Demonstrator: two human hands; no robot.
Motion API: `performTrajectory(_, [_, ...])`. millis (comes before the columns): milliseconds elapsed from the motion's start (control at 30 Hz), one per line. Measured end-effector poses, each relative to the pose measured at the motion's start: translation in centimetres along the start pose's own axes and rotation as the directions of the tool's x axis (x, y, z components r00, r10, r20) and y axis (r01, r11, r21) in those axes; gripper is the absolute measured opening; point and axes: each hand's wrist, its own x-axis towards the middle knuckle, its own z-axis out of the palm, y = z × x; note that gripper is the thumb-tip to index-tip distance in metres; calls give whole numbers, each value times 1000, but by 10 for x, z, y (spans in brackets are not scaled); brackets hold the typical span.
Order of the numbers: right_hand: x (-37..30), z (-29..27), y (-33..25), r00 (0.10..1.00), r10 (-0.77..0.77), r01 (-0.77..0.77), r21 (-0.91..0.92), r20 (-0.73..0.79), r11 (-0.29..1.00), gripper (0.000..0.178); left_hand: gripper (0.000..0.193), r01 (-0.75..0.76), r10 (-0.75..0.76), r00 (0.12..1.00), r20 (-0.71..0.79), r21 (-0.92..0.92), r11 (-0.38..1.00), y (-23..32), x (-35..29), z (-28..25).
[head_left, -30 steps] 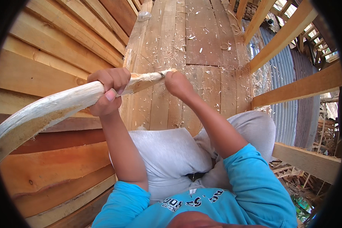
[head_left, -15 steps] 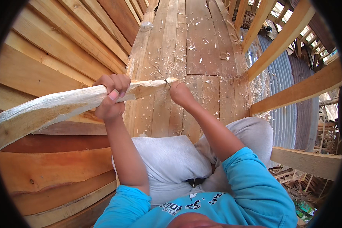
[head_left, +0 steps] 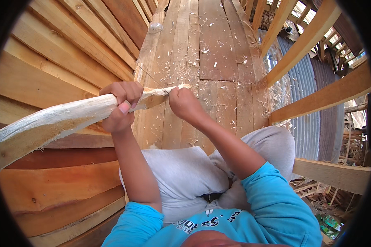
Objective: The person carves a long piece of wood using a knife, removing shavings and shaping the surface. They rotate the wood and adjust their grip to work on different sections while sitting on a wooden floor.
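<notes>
Clock ref.: centre of view, 12 at top.

LH [head_left: 123, 108], approx. 10 o'clock, wrapped firmly round pale curved wood pc [head_left: 70, 111], fingers over top, thumb pressed on near face. Wood pc runs from far 9 o'clock to just short of centre toward 12, narrowing to a rough-cut tip, and is held clear of the floorboards [head_left: 224, 103]. LH sits nr the thin end, prob. so that the worked stretch is steadied close by; the heavy end's support, if any, is out of view.

RH [head_left: 185, 105], just off centre toward 12, closed in a fist at the tip, apparently round nr end of thin dark strip [head_left: 166, 92], poss. a blade; contents of fist hidden, so grip detail cannot be confirmed. Strip lies across wood pc and points to 11, presumably set crosswise so its edge bears on the wood.

Grey trousers [head_left: 181, 164], knees bent, at 6 and 4; low seat prob. brings the work in front of the lap.

Shavings [head_left: 215, 64] scattered toward 12 and 1. Stacked boards [head_left: 45, 82] line 8–11; corrugated sheet [head_left: 303, 94] at 2–3, behind timber rails [head_left: 325, 103].
</notes>
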Motion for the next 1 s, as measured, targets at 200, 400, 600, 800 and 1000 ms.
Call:
performTrajectory(200, [29,-9,63,990,-134,131,-67,-35,989,50,20,-11,11,1000,-20,0,1000,-3,4,4])
performTrajectory(400, [-9,1,-16,997,-75,72,-70,-37,995,46,22,-7,7,998,-64,6,1000,4,-9,-10])
performTrajectory(600, [55,9,96,969,-243,216,-344,-39,914,42,23,31,-26,995,98,-52,998,0,4,-1])
performTrajectory(800, [36,-14,43,996,-72,82,-238,50,968,33,22,99,-87,979,187,-55,994,-1,5,5])
performTrajectory(1000, [37,-14,39,969,-186,245,-514,164,822,32,22,53,-29,962,270,-80,995,-4,9,-6])
